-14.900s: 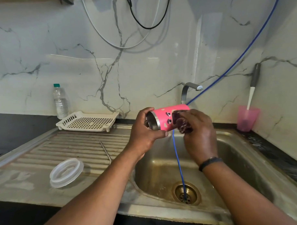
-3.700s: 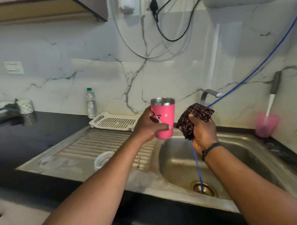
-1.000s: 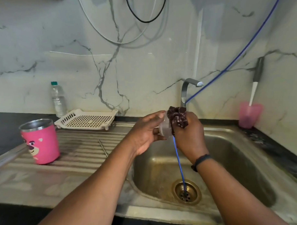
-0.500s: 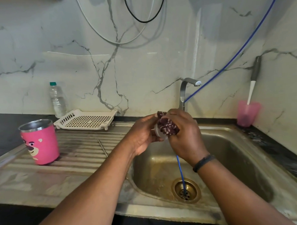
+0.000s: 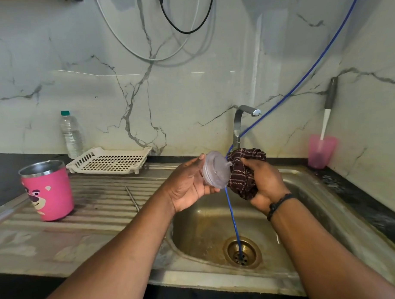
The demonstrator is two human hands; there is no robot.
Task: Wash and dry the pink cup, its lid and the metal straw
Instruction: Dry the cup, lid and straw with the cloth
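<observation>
My left hand (image 5: 189,185) holds the clear plastic lid (image 5: 216,170) by its rim above the sink, its top turned toward me. Beside it my right hand (image 5: 263,182) grips a bunched dark red patterned cloth (image 5: 243,172) that touches the lid's right edge. The pink cup (image 5: 49,192), with a bear face and a steel rim, stands upright on the ribbed drainboard (image 5: 108,197) at the left. A thin metal straw (image 5: 132,198) lies along the drainboard grooves.
A steel sink basin (image 5: 206,234) lies below my hands, with a blue hose (image 5: 234,224) running into its drain. The tap (image 5: 241,123) stands behind. A white perforated tray (image 5: 109,161) and water bottle (image 5: 71,134) sit at back left, a pink tumbler with a brush (image 5: 321,150) at right.
My right hand has drawn the cloth off the lid's face to its right side, so the lid now shows. The cup, set on the drainboard earlier, has stayed put.
</observation>
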